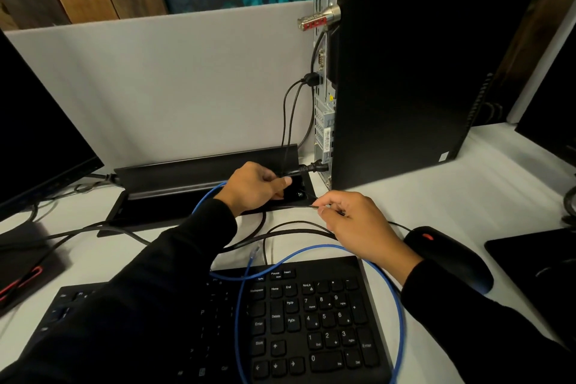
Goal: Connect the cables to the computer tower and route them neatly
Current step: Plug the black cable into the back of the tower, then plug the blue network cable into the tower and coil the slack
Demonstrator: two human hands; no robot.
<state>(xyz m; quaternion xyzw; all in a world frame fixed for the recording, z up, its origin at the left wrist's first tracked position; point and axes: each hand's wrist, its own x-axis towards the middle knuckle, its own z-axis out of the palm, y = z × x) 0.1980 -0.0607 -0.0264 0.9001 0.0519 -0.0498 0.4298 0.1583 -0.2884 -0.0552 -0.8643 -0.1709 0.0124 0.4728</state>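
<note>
Head view is showing the computer tower (402, 72) near the table's far edge, some cables already plugged in; left hand (252, 188) is gripping the power cable (308, 169), right hand (358, 224) is pinching a thin black cable (290, 206); blue cable (311, 251) is lying unconnected.

The person wears a black long-sleeved top. The left sleeve (174, 259) is plain and dark, loosely creased along the forearm, and ends in a simple cuff at the wrist. The right sleeve (486, 315) is of the same black cloth, with soft folds and no visible marking or logo. Both hands, the left hand (254, 185) and the right hand (358, 224), are bare, without gloves, rings or a watch showing.
</note>
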